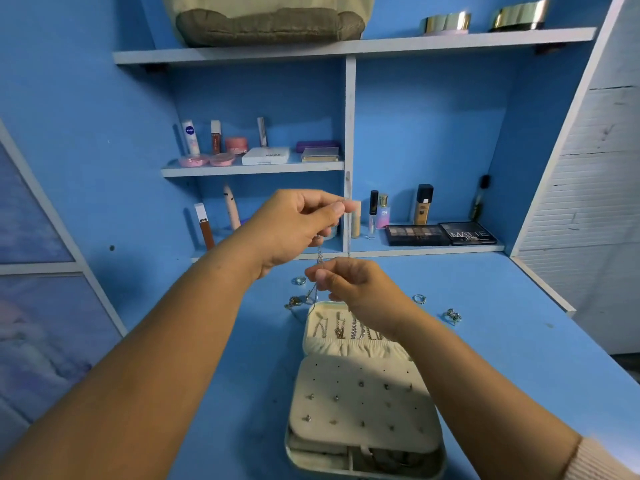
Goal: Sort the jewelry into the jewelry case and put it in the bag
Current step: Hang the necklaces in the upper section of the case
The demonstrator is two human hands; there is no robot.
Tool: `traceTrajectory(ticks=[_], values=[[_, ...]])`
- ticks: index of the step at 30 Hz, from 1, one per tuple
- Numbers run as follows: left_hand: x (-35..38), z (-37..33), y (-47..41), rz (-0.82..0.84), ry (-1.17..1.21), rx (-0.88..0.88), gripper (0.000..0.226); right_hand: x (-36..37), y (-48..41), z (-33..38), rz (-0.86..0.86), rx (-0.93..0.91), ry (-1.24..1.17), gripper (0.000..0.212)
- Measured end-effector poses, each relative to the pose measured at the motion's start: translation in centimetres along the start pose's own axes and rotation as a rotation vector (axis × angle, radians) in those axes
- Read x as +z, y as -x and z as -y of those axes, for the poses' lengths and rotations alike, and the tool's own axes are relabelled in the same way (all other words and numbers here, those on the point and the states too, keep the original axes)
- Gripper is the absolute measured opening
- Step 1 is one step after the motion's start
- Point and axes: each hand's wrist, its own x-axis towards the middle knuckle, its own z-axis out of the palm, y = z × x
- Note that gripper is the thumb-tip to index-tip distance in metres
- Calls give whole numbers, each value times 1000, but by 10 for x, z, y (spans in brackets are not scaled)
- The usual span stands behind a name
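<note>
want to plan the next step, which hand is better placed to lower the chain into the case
Right, likely. The right hand pinches the chain low, just above the open case; the left hand holds its top end higher up.

metal chain (pixel 319 252); matt cloth jewelry case (pixel 360 403)

Blue painted counter (pixel 485 323) extends beneath both grips. Right of the right grip (pixel 356 285) and further back, on the lowest shelf (pixel 433 249): black eyeshadow palette with tan shades (pixel 417 234), and just beside it a black palette lettered MATTE (pixel 467 233). A tan foundation bottle with black cap (pixel 423 204) stands upright behind them. Above and left of the left grip (pixel 298 226), the middle shelf (pixel 252 170) carries a flat white rectangular compact (pixel 265 155), a purple oblong box (pixel 317 146) and a pink round jar (pixel 236 144). On the top shelf (pixel 398 45), high to the right: gold-banded round tins (pixel 446 23).
</note>
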Motion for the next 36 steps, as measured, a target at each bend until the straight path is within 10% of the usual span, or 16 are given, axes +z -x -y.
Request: traceTrajectory(ticks=[13, 21, 36], values=[[-4, 19, -7, -200, 42, 35, 14, 2, 1, -7, -134, 134, 62, 18], [-6, 21, -2, -75, -1, -17, 16, -5, -6, 0, 26, 91, 182, 42], [-2, 44, 12, 144, -165, 5, 31, -36, -8, 9, -2, 95, -105, 21]])
